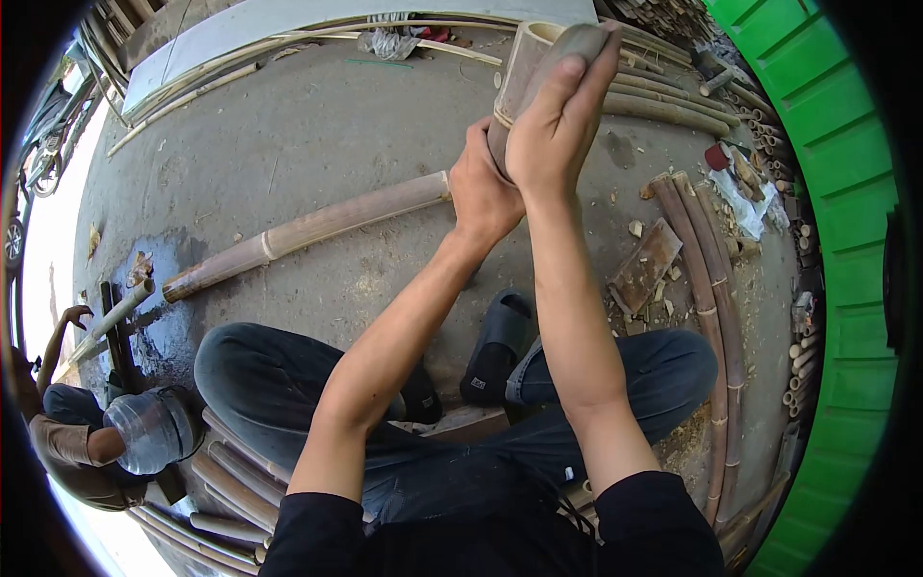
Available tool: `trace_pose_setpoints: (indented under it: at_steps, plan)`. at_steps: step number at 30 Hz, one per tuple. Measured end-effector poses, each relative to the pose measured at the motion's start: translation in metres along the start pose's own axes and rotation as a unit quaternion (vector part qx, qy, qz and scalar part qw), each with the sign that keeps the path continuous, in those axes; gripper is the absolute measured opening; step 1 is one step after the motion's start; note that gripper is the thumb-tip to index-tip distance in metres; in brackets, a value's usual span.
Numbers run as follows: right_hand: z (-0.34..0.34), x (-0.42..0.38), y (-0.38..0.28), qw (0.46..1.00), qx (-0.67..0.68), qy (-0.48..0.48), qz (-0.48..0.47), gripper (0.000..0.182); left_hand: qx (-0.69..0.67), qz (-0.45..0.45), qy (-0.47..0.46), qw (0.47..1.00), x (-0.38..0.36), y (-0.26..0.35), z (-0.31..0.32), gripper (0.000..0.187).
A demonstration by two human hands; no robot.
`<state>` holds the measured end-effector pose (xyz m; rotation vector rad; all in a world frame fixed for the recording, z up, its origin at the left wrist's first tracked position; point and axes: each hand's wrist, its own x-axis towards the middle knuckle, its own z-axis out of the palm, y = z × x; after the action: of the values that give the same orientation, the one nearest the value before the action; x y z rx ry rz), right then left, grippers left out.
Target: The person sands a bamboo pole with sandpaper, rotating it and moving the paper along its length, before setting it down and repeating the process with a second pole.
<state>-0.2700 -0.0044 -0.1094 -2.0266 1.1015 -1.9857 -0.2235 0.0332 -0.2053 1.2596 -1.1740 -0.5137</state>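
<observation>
A short, wide bamboo section (515, 72) with an open hollow end is raised in front of me, at the top of the view. Along its right side lies a dark grey, round-ended piece (583, 40) whose kind I cannot make out. My right hand (556, 130) is closed around the two from the right, thumb pointing up along the grey piece. Below it, my left hand (484, 183) is wrapped around their lower end. Its fingers partly hide what it grips. A long bamboo pole (317, 226) lies on the floor, its near end beside my left hand.
Split bamboo lengths (707, 317) and a wood block (646, 267) lie right among chips. More bamboo poles (663, 111) lie behind, near a green metal wall (817, 125). At left, a co-worker's arm (72, 447) is by a clear plastic jug (154, 430). The concrete floor (336, 125) has a wet patch.
</observation>
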Motion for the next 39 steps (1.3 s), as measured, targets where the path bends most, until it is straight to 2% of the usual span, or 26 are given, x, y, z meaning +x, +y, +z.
trace_pose_setpoints:
  at_steps: [2, 3, 5, 7, 8, 10, 11, 13, 14, 16, 17, 19, 20, 21, 22, 23, 25, 26, 27, 29, 30, 32, 33, 35, 36, 39]
  plan:
    - [-0.007, 0.032, -0.012, 1.000, 0.020, -0.008, 0.012, 0.065, 0.043, 0.077, 0.002, 0.996, -0.002, 0.005, 0.005, 0.062]
    - [-0.009, 0.038, -0.015, 0.999, 0.043, -0.017, 0.016, 0.065, 0.045, 0.076, -0.001, 0.996, -0.003, 0.002, 0.005, 0.062]
    - [0.008, -0.011, 0.011, 0.998, -0.039, 0.022, -0.041, 0.063, -0.009, -0.004, -0.009, 1.000, 0.009, -0.005, 0.004, 0.066]
    - [0.009, -0.036, 0.021, 0.998, -0.019, 0.004, -0.067, 0.059, -0.004, -0.033, -0.018, 0.999, 0.016, -0.004, -0.002, 0.067]
    - [0.010, -0.031, 0.028, 0.998, -0.014, 0.000, -0.064, 0.059, -0.001, -0.012, -0.004, 1.000, 0.015, -0.004, 0.001, 0.070]
    - [-0.002, 0.008, 0.005, 1.000, 0.005, 0.006, 0.006, 0.056, 0.027, 0.029, 0.006, 0.999, 0.002, 0.001, 0.004, 0.078]
    - [-0.009, 0.032, -0.010, 1.000, 0.008, 0.013, 0.002, 0.053, 0.030, 0.051, 0.010, 0.998, 0.000, -0.002, 0.010, 0.084]
    - [-0.004, 0.049, -0.014, 0.992, -0.056, 0.115, -0.020, 0.042, 0.051, 0.088, 0.006, 0.995, -0.003, 0.002, 0.007, 0.076]
    - [-0.003, 0.029, -0.007, 0.996, -0.038, 0.080, -0.032, 0.048, 0.051, 0.089, 0.002, 0.995, -0.004, 0.000, 0.005, 0.076]
    - [0.005, -0.034, 0.017, 0.994, -0.053, 0.049, -0.080, 0.055, -0.026, -0.028, -0.012, 0.999, 0.004, -0.005, -0.001, 0.066]
    - [0.006, -0.053, 0.028, 0.995, -0.031, 0.023, -0.096, 0.056, -0.017, -0.021, -0.003, 1.000, 0.004, -0.003, -0.007, 0.061]
    - [-0.001, -0.034, 0.017, 0.998, 0.022, -0.036, -0.040, 0.062, -0.003, 0.000, -0.003, 1.000, 0.002, -0.004, -0.009, 0.064]
    - [-0.004, -0.015, -0.002, 0.999, 0.018, -0.039, -0.026, 0.062, 0.002, -0.012, -0.011, 1.000, -0.005, -0.002, -0.009, 0.064]
    - [-0.003, 0.015, -0.023, 1.000, -0.005, 0.008, 0.009, 0.049, 0.022, 0.014, -0.020, 0.999, -0.008, 0.003, -0.009, 0.065]
    - [0.001, 0.037, -0.033, 0.997, -0.024, 0.060, 0.031, 0.044, 0.039, 0.055, -0.021, 0.998, -0.002, 0.007, -0.007, 0.066]
    - [0.001, 0.032, -0.029, 0.997, -0.023, 0.066, 0.030, 0.044, 0.039, 0.060, -0.024, 0.997, 0.000, 0.005, -0.007, 0.066]
    - [0.010, -0.003, -0.003, 1.000, -0.012, -0.009, -0.006, 0.058, 0.023, 0.029, -0.005, 0.999, 0.008, -0.007, -0.008, 0.067]
    - [0.019, -0.038, 0.015, 0.999, -0.011, -0.004, -0.044, 0.057, -0.038, -0.028, -0.015, 0.999, 0.013, -0.011, -0.016, 0.069]
    - [0.017, -0.048, 0.011, 0.998, -0.005, -0.033, -0.054, 0.057, -0.040, -0.019, -0.013, 0.999, 0.016, -0.010, -0.020, 0.069]
    - [0.015, -0.050, 0.024, 0.997, -0.010, -0.079, 0.001, 0.052, -0.027, -0.008, 0.001, 1.000, 0.017, -0.014, -0.023, 0.065]
    - [0.017, -0.030, 0.018, 0.999, -0.001, -0.051, -0.011, 0.050, 0.027, 0.001, -0.007, 1.000, 0.015, -0.009, -0.022, 0.068]
    - [0.016, 0.020, -0.001, 1.000, 0.030, -0.005, -0.008, 0.045, 0.044, 0.019, -0.023, 0.999, 0.007, -0.002, -0.017, 0.078]
    - [0.016, 0.021, 0.001, 1.000, 0.029, -0.004, -0.009, 0.045, 0.039, 0.036, -0.032, 0.998, 0.008, -0.001, -0.013, 0.084]
    - [0.015, 0.018, 0.001, 1.000, 0.025, -0.005, 0.016, 0.047, 0.034, 0.009, -0.034, 0.999, 0.010, -0.006, -0.013, 0.084]
    - [0.023, -0.007, 0.017, 0.998, 0.000, 0.031, -0.052, 0.049, 0.013, -0.006, -0.030, 0.999, 0.013, -0.010, -0.016, 0.084]
    - [0.013, -0.040, 0.033, 0.997, 0.026, -0.041, -0.066, 0.046, -0.014, -0.008, -0.010, 1.000, 0.020, -0.017, -0.023, 0.084]
